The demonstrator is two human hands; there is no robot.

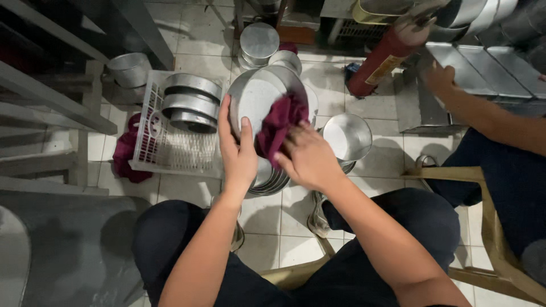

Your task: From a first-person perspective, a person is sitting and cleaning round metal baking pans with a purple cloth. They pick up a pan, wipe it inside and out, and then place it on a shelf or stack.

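Note:
My left hand (238,149) grips the rim of a round metal pan (255,95), holding it tilted up toward me. My right hand (307,156) presses a dark red cloth (280,122) against the inside of that pan. Below the held pan sits a stack of similar metal pans (267,179) on the tiled floor, partly hidden by my hands. I am seated, with my knees in dark trousers on both sides.
A white plastic rack (170,148) on the left holds several round pans (190,102), with another dark red cloth (122,156) beside it. More pans (347,136) stand at right and behind. A red fire extinguisher (381,62) leans at back. Another person (495,125) sits at right on a wooden chair (495,239).

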